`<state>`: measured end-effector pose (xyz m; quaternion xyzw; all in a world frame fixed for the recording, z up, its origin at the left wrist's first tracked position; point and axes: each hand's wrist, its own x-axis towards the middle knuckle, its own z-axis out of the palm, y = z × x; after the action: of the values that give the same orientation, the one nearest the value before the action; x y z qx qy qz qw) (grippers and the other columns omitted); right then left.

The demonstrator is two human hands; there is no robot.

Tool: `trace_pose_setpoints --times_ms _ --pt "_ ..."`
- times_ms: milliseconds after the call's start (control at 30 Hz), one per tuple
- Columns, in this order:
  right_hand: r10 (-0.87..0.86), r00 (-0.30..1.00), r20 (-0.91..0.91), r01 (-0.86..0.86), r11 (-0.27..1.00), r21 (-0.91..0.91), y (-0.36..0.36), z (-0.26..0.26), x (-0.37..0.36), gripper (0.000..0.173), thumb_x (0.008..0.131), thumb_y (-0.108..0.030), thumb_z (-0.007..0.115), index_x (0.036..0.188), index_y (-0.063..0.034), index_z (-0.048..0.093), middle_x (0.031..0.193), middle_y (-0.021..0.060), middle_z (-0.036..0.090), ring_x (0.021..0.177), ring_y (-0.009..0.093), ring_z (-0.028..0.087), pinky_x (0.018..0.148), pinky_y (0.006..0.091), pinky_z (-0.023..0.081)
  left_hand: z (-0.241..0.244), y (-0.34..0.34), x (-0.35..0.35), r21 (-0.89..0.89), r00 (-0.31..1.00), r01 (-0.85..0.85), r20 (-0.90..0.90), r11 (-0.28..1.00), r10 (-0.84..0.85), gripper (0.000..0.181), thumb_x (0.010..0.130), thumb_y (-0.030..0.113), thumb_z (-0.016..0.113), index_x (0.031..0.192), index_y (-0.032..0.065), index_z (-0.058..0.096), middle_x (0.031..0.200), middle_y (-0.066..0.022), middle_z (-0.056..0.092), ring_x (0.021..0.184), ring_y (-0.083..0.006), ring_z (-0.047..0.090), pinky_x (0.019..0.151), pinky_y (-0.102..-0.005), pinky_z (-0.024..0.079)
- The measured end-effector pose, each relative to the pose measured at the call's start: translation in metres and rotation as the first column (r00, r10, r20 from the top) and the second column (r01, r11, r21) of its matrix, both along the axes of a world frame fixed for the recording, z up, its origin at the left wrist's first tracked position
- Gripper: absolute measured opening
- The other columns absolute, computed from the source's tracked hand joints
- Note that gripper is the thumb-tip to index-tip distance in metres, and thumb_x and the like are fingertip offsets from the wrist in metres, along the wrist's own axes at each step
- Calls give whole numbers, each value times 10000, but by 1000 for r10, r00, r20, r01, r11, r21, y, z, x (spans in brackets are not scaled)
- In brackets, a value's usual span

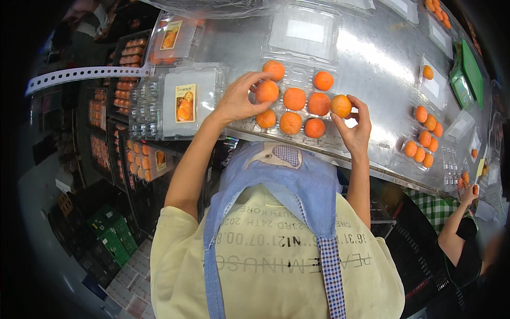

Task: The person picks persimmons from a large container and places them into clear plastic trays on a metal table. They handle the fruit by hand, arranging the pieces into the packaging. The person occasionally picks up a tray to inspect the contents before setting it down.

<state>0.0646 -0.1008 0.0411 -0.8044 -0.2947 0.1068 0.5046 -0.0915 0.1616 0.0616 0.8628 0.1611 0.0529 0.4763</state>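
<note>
An open clear plastic clamshell fruit box [297, 75] lies before me on the metal table, its cups holding several orange persimmons [294, 99]. My left hand [236, 97] reaches over the box's left side, thumb and fingers around one persimmon [267, 91]. Whether that fruit is lifted or still in its cup is hard to tell. At the right edge of the box, my right hand [356, 129] grips a yellower persimmon [341, 106] between thumb and fingers. One cup in the far row shows no fruit. The hinged lid [305, 32], with a white pad, extends away from me.
Stacked clear lids [185, 103] bearing a printed label sit left of the box, and filled boxes [133, 52] stand beyond them. On the right of the metal table [370, 83] are more persimmons [425, 138] and a green container [466, 75]. A co-worker's arm [454, 239] shows at lower right.
</note>
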Motion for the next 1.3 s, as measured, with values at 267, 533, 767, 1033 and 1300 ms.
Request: trace_pose_setpoints --times_ms 267,533,767,1033,1300 --pt "-7 1000 -14 7 1000 -1 -3 -4 0 524 698 -90 799 1165 -34 567 1114 102 582 930 181 593 687 275 504 9 -6 -8 -502 991 112 116 857 -61 418 750 89 719 1154 46 622 1264 -115 551 1166 -214 540 937 -352 480" --pt "3 1000 -20 -3 1000 -12 -1 -7 -1 527 698 -95 799 1167 -33 567 1111 102 580 914 186 592 685 275 504 12 -7 -13 -694 992 115 120 711 -43 430 766 134 731 1165 58 590 1241 -119 557 1141 -229 553 954 -375 470" --pt "17 1000 -6 -17 1000 -20 -1 -10 -1 526 701 -102 798 1169 -37 567 1107 97 582 912 182 592 678 274 504 20 -14 5 73 990 -3 -142 997 14 480 765 135 698 1213 99 529 1200 -69 588 1085 -227 573 842 -353 474" --pt "4 1000 7 -4 1000 -21 -4 -10 -1 526 701 -99 796 1170 -35 566 1099 99 582 911 185 594 678 274 508 -6 -26 10 454 987 154 -116 878 -114 498 717 76 674 1193 73 525 1114 -101 550 953 -316 539 859 -403 476" --pt "-1 1000 -3 1 1000 -13 -4 -13 -2 527 699 -94 795 1170 -33 567 1097 100 581 911 188 594 682 273 509 -11 -29 11 481 991 130 -80 867 -105 480 708 60 669 1170 63 539 1101 -93 551 960 -310 530 868 -399 473"
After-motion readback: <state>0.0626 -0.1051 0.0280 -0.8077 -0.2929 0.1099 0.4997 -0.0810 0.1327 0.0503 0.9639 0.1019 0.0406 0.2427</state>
